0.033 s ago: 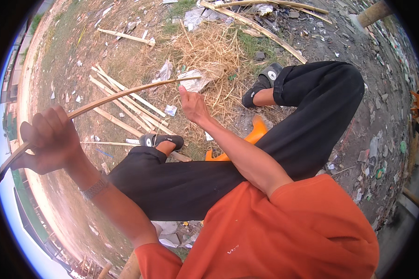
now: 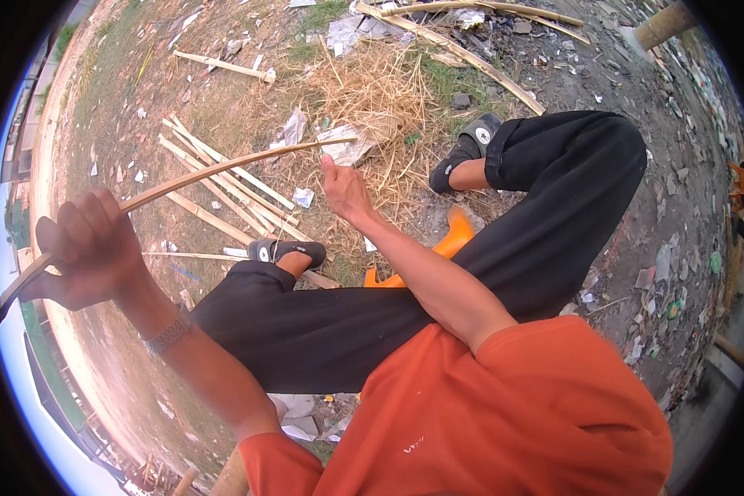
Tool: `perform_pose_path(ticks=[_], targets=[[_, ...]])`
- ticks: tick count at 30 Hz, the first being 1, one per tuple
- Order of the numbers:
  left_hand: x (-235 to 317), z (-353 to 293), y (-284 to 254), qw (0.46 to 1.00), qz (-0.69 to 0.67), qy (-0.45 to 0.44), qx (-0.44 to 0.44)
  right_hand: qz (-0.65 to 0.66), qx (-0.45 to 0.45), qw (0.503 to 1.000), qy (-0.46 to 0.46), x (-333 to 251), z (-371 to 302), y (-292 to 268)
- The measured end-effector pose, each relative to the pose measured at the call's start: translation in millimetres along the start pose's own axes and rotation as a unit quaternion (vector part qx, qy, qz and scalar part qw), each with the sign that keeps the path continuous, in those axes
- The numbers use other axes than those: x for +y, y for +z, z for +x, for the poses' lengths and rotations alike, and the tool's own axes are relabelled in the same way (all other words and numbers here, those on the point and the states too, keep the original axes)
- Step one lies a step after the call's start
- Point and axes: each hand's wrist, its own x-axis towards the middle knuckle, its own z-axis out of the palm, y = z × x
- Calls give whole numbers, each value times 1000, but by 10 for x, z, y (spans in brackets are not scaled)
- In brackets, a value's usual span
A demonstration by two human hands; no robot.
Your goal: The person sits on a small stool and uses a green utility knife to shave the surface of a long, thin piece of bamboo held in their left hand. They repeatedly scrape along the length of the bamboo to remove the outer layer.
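A long, thin bamboo strip (image 2: 215,172) slants up from the left edge toward the middle, bending slightly. My left hand (image 2: 87,248) is closed around it near its lower left part, fingers wrapped over it. My right hand (image 2: 347,190) is just below the strip's far end, with the fingers curled in and the thumb pointing up close to the strip. What its fingers hold, if anything, is hidden, and I cannot tell whether the thumb touches the strip.
Several pale bamboo strips (image 2: 223,186) lie on the ground beyond my left foot. A heap of straw-like shavings (image 2: 372,91) is ahead. Longer bamboo pieces (image 2: 463,58) lie at the far side. An orange plastic piece (image 2: 450,240) shows between my legs. Litter covers the ground at right.
My right hand is very slightly lower, and my right sleeve has shifted a little. The strip and my left hand look unchanged.
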Motion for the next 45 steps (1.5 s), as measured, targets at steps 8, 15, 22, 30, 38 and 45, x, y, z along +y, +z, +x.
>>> perform_pose_path(ticks=[8,15,22,30,38,45], targets=[[-1,-5,53,997,35,9,63,-40,40,997,48,194,101,58],[-42,45,56,997,49,13,59,-40,39,998,15,211,126,47],[-32,34,93,998,35,11,58,-32,18,999,-9,124,108,-57],[-39,66,56,1000,-16,-12,0,-80,31,996,6,130,121,-56],[23,45,100,1000,-15,-12,0,-115,23,993,24,154,71,8],[-57,129,118,999,-19,-6,-30,-58,58,995,64,309,255,-31]])
